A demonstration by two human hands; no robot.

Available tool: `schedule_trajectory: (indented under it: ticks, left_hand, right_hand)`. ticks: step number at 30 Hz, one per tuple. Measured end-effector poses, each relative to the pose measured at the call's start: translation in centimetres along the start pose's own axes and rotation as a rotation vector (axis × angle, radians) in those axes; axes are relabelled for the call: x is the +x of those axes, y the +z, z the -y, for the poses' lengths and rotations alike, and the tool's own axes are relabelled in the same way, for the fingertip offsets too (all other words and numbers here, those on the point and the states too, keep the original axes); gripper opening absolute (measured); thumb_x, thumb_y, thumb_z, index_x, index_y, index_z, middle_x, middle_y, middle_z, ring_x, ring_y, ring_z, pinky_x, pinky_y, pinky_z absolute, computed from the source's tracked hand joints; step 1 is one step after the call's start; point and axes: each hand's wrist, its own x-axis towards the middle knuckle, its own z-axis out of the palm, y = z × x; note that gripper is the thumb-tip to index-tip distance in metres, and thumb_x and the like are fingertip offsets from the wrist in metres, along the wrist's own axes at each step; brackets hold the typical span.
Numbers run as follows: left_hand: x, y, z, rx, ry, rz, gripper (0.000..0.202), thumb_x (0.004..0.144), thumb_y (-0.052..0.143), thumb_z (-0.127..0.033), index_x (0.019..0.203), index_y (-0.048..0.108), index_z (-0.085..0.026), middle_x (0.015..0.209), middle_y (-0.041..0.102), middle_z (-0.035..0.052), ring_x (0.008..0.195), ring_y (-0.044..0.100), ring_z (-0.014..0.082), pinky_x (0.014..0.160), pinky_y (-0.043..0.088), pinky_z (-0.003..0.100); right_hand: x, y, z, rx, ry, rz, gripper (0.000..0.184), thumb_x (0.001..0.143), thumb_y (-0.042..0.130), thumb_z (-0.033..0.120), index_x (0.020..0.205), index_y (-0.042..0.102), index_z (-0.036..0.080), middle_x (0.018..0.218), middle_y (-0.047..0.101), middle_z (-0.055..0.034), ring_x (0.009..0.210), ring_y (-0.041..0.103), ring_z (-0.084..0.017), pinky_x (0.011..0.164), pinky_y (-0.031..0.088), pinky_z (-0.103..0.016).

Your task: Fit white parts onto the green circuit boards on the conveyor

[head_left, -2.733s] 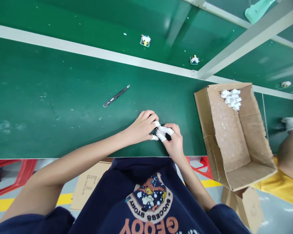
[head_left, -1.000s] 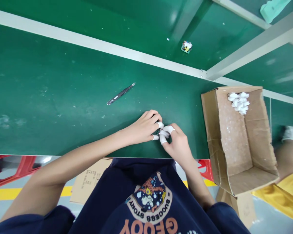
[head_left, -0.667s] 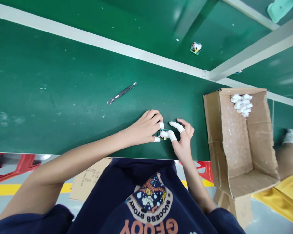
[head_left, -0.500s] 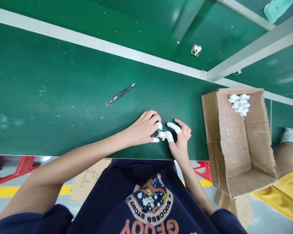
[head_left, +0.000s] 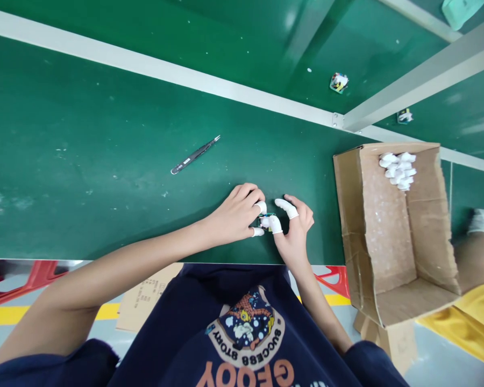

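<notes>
Currently I see the left hand (head_left: 234,215) pinching the part (head_left: 263,221), the right hand (head_left: 296,235) half open, thumb touching it.

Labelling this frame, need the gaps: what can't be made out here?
Head view throughout.
1. The small part at the left hand and right hand: mostly hidden by capped fingertips, type unreadable.
2. Two belt items beyond the rail: too small to identify.
3. The white pieces in the cardboard box: too small to name.
4. The co-worker: cut off by the right edge, blurred.
</notes>
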Motion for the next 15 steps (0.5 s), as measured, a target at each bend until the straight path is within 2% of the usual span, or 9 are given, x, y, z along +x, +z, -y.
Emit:
schedule_trajectory:
  ticks: [8,12,15]
  left_hand:
    - [-0.04,-0.06,-0.08,0.011,0.009,-0.009,0.025,0.079,0.067,-0.030,0.093,0.059,-0.011,0.111,0.055,0.0125,0.114,0.040,0.0302,0.096,0.038,0.045]
    - [-0.07,-0.01,-0.14,0.012,0.010,-0.012,0.024,0.079,0.067,-0.028,0.095,0.060,-0.011,0.112,0.055,0.0124,0.114,0.040,0.0297,0.096,0.039,0.044]
    - [-0.09,0.02,-0.14,0.016,0.020,-0.020,0.024,0.080,0.066,-0.029,0.094,0.060,-0.011,0.112,0.055,0.0127,0.115,0.039,0.0302,0.096,0.038,0.045]
  right_hand:
    - [0.00,0.00,-0.18,0.011,-0.010,-0.004,0.028,0.091,0.050,0.033,0.117,0.054,0.026,0.130,0.051,-0.0084,0.122,0.043,-0.028,0.100,0.030,-0.048]
    - [0.09,-0.20,-0.23,0.062,0.001,0.052,0.032,0.089,0.054,0.037,0.119,0.053,0.027,0.129,0.053,-0.0073,0.121,0.044,-0.028,0.100,0.031,-0.048]
    - [-0.03,0.03,-0.24,0.025,-0.022,0.010,0.034,0.087,0.055,0.038,0.119,0.053,0.026,0.130,0.051,-0.0088,0.122,0.043,-0.029,0.100,0.031,-0.049]
